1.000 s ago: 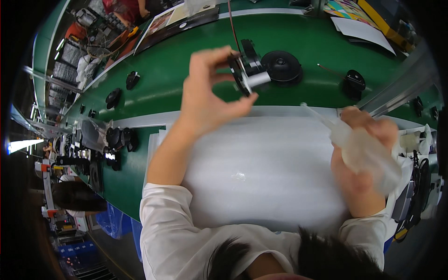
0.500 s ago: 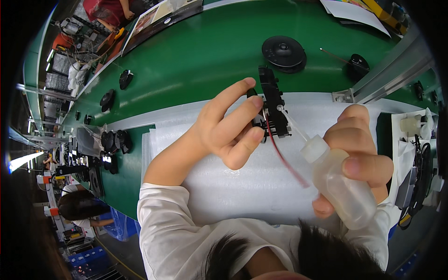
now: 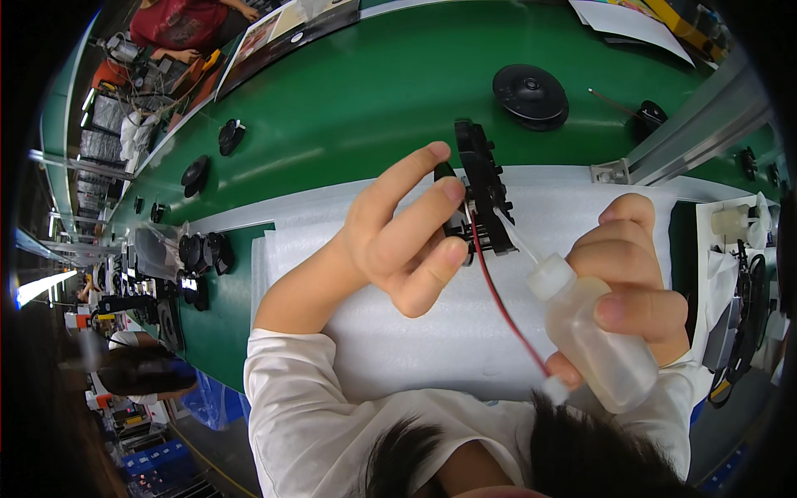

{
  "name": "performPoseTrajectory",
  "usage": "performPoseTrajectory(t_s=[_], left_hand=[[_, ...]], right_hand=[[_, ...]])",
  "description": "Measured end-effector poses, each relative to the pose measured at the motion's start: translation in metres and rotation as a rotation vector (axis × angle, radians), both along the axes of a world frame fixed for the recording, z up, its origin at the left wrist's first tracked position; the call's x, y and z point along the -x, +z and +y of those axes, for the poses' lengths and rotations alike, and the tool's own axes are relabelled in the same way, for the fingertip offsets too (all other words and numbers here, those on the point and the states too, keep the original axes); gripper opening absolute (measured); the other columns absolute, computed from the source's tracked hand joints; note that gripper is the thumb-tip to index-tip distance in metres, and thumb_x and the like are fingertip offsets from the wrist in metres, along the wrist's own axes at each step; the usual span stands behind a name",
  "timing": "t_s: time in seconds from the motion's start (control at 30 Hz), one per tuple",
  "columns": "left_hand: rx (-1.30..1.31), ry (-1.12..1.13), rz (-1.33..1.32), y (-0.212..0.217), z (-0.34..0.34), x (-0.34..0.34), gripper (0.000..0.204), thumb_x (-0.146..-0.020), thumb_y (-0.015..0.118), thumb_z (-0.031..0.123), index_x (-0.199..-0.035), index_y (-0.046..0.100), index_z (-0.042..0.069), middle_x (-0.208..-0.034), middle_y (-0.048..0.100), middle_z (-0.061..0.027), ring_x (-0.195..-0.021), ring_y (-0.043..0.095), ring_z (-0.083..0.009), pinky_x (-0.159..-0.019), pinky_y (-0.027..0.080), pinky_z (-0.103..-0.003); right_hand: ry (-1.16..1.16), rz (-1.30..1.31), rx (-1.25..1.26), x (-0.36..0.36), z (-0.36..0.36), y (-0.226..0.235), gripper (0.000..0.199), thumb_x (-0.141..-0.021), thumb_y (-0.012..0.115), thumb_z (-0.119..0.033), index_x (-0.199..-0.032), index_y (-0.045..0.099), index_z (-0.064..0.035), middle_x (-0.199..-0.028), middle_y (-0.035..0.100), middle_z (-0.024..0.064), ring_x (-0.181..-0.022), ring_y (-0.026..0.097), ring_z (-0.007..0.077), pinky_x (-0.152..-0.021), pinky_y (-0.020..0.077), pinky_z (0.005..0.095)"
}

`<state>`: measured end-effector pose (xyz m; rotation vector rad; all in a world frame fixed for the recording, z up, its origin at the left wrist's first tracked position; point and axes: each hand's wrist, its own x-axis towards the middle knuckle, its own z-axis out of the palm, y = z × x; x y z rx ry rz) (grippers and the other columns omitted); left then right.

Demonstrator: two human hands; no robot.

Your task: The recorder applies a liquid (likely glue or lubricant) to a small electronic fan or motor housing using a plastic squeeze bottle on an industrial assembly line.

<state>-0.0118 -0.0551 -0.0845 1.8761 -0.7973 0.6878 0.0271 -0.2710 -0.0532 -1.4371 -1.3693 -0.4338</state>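
Observation:
My left hand (image 3: pixel 403 228) grips a black plastic part (image 3: pixel 481 183) by its edge and holds it upright above the white foam sheet. A red wire lead (image 3: pixel 502 307) hangs from the part and ends in a white connector (image 3: pixel 554 388). In my right hand (image 3: pixel 631 266) is a translucent squeeze bottle (image 3: pixel 602 340), tilted, with its cap toward the part. The bottle's thin nozzle (image 3: pixel 515 235) reaches the right side of the black part, at or very close to its surface. Whether any liquid comes out cannot be seen.
The white foam sheet (image 3: pixel 374 349) covers the near part of the green bench (image 3: pixel 374 100). Beyond it lies a round black part (image 3: pixel 531 95), with another wired one (image 3: pixel 650 116) to the right. A metal post (image 3: pixel 706 116) rises at right. Other people sit or stand at left.
The bottle and its nozzle have shifted slightly down and left along the black part. The red wire hangs lower. The round black parts on the green surface have moved to the right.

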Motion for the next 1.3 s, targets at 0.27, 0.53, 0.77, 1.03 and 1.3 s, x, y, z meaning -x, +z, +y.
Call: performPoseTrajectory(t_s=[0.27, 0.53, 0.77, 1.03, 1.3], left_hand=[[0.195, -0.051, 0.151, -0.001, 0.0, 0.002, 0.036, -0.07, 0.054, -0.004, -0.104, 0.042, 0.001, -0.097, 0.047, -0.0245, -0.074, 0.054, -0.0317, -0.063, 0.049, -0.038], [-0.031, 0.162, -0.244, 0.001, -0.001, -0.01, 0.06, -0.06, 0.07, 0.005, -0.11, 0.038, 0.002, -0.1, 0.046, -0.0224, -0.074, 0.055, -0.0262, -0.063, 0.049, -0.034], [-0.091, 0.276, -0.251, 0.002, -0.002, -0.008, 0.086, -0.045, 0.081, 0.011, -0.113, 0.029, 0.004, -0.102, 0.044, -0.0196, -0.09, 0.051, -0.0247, -0.073, 0.045, -0.033], [-0.052, 0.277, -0.066, 0.007, -0.007, 0.0, 0.072, -0.05, 0.075, 0.017, -0.103, 0.03, 0.0, -0.097, 0.045, -0.0194, -0.087, 0.049, -0.0236, -0.079, 0.041, -0.033], [-0.024, 0.178, 0.118, 0.019, -0.007, 0.006, 0.071, -0.051, 0.076, 0.009, -0.103, 0.029, 0.002, -0.098, 0.043, -0.0144, -0.085, 0.05, -0.0145, -0.072, 0.045, -0.025]], right_hand=[[-0.061, -0.015, -0.191, 0.005, 0.011, -0.007, 0.039, -0.06, 0.068, -0.031, -0.09, 0.05, -0.014, -0.068, 0.051, 0.0035, -0.048, 0.042, 0.0137, -0.061, 0.03, 0.0316], [-0.07, -0.11, -0.177, 0.001, 0.012, -0.012, 0.04, -0.061, 0.067, -0.028, -0.092, 0.047, -0.0135, -0.065, 0.05, 0.0031, -0.045, 0.038, 0.0127, -0.058, 0.0288, 0.0312], [-0.068, -0.079, -0.185, 0.004, 0.009, -0.012, 0.039, -0.063, 0.067, -0.032, -0.092, 0.046, -0.0157, -0.067, 0.049, 0.002, -0.048, 0.04, 0.013, -0.06, 0.0296, 0.0321], [-0.101, -0.095, -0.15, 0.003, 0.007, -0.012, 0.039, -0.067, 0.065, -0.037, -0.092, 0.044, -0.0165, -0.066, 0.049, 0.0014, -0.05, 0.041, 0.013, -0.064, 0.0304, 0.0331], [-0.078, -0.095, -0.088, 0.004, 0.003, -0.013, 0.038, -0.072, 0.061, -0.038, -0.096, 0.04, -0.0165, -0.071, 0.05, 0.0048, -0.054, 0.042, 0.0162, -0.067, 0.0289, 0.0378]])
